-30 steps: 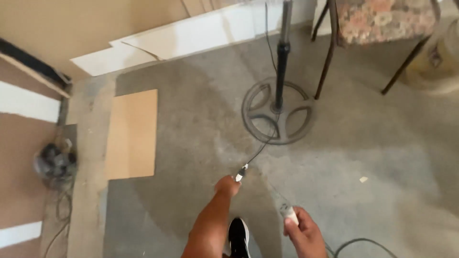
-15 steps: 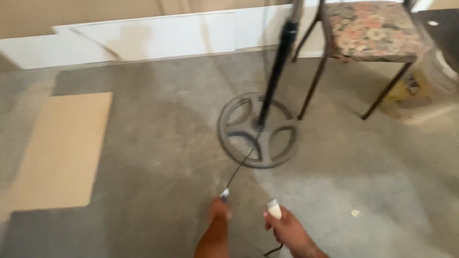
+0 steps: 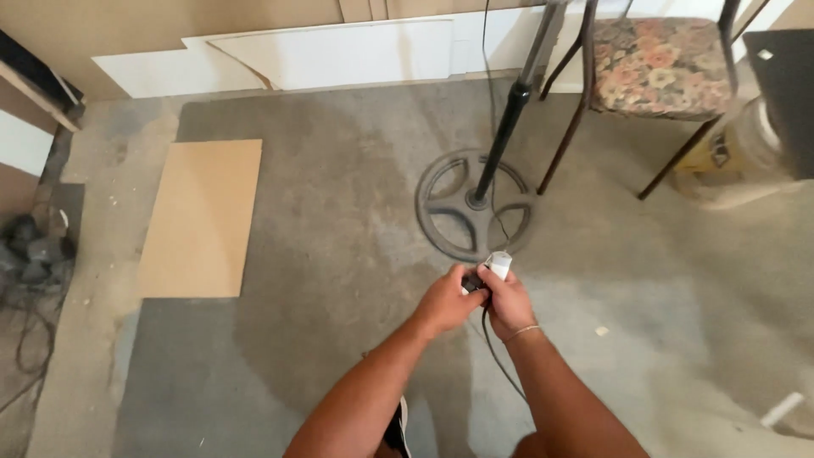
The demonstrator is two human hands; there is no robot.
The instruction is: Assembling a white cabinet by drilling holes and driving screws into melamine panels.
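Note:
My two hands meet low in the middle of the head view, just in front of a stand. My left hand pinches a small black plug at the end of the thin cord that comes down from the stand. My right hand grips a white connector whose dark cable runs back toward me. Plug and connector touch between my fingers; whether they are fully joined is hidden.
The stand's round spoked base and black pole rise just beyond my hands. A floral-cushioned chair stands at the back right, beside a pale bucket. A cardboard sheet lies left, white boards lean on the wall.
My hands were apart, the left holding the black plug and the right the white connector. They have come together and the two parts now touch.

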